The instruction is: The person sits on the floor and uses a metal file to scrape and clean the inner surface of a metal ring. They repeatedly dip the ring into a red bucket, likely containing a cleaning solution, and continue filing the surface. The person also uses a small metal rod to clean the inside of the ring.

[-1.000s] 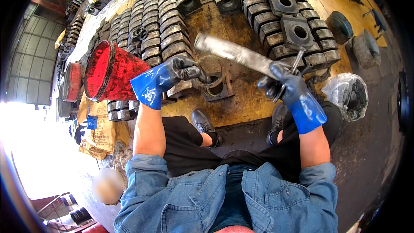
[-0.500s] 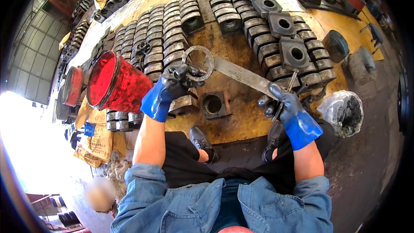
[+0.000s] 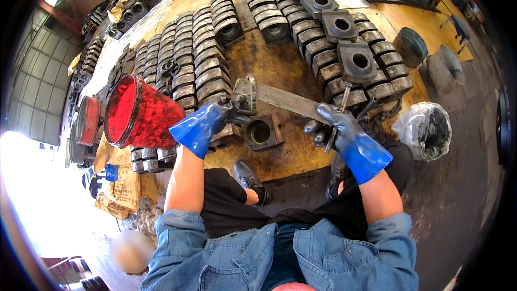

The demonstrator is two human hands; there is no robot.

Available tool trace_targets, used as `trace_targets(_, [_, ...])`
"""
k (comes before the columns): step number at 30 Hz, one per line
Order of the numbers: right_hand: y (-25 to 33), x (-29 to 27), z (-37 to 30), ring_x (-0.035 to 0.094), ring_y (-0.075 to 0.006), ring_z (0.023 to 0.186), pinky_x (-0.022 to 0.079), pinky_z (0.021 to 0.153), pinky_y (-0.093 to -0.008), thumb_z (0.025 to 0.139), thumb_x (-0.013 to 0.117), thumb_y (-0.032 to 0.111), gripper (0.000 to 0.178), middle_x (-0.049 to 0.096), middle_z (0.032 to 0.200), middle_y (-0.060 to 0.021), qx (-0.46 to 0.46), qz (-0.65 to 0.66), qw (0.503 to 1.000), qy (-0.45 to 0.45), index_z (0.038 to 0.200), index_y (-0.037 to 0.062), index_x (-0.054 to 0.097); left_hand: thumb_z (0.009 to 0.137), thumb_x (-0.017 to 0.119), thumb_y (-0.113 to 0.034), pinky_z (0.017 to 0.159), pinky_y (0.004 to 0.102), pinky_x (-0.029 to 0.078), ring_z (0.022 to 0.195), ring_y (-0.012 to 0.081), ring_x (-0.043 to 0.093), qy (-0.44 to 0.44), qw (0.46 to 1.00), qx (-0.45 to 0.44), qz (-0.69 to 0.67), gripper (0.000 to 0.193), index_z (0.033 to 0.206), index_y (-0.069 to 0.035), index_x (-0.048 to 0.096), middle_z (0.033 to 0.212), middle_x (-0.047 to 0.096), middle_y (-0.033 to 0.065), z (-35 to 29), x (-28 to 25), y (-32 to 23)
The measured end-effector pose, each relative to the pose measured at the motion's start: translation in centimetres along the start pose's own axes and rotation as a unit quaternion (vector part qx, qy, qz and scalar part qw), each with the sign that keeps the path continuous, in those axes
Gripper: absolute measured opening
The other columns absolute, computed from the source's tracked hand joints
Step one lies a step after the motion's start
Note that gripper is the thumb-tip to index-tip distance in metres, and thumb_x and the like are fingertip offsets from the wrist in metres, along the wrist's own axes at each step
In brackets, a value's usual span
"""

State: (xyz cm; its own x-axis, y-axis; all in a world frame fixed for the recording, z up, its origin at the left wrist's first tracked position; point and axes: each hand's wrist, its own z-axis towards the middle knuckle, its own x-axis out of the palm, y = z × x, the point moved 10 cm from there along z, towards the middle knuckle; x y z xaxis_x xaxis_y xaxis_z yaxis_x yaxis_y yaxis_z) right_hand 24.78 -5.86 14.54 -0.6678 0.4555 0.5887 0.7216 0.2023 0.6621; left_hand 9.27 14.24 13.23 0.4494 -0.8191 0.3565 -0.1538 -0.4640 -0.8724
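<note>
Ring [image 3: 252, 96], one; flat bar [image 3: 283, 98], one

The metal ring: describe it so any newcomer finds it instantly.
Start at the red bucket, left of centre. Just right of it, the left hand grips the ring. Unlike the thick blocks beyond, it is slim and seen nearly edge-on.

The head-worn fisheye looks down over the denim jacket [image 3: 231, 261], the left hand [image 3: 212, 119] and right hand [image 3: 347, 132] near. Its wide circle (straight edges bow toward the rim) reaches the grey panelling [image 3: 39, 94].
</note>
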Motion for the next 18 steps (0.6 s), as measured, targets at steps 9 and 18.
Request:
trace_targets(9, [-0.3,0.3,0.8,0.059,-0.0167,0.051,0.046,0.041,-0.0272,0.093,0.052,0.036,0.042,0.066,0.079,-0.0126,-0.03,0.0,1.0,0.006,0.118,0.0016,0.053,0.082,0.07,-0.025,0.071,0.0307,0.051,0.083,0.0172,0.06,-0.09,0.913,0.03,0.397,0.039,0.11,0.001,0.062,0.094,0.064,0.0073,0.1,1.3,-3.1])
trace_targets(18, [-0.5,0.6,1.7,0.06,-0.0183,0.052,0.049,0.045,-0.0273,0.092,0.053,0.035,0.044,0.067,0.081,-0.014,-0.045,0.046,0.996,0.064,0.12,0.001,0.052,0.089,0.059,-0.01,0.064,0.0242,0.051,0.079,0.015,0.064,-0.149,0.906,0.065,0.39,0.022,0.108,0.001,0.062,0.095,0.067,0.0076,2.7,1.3,-2.2])
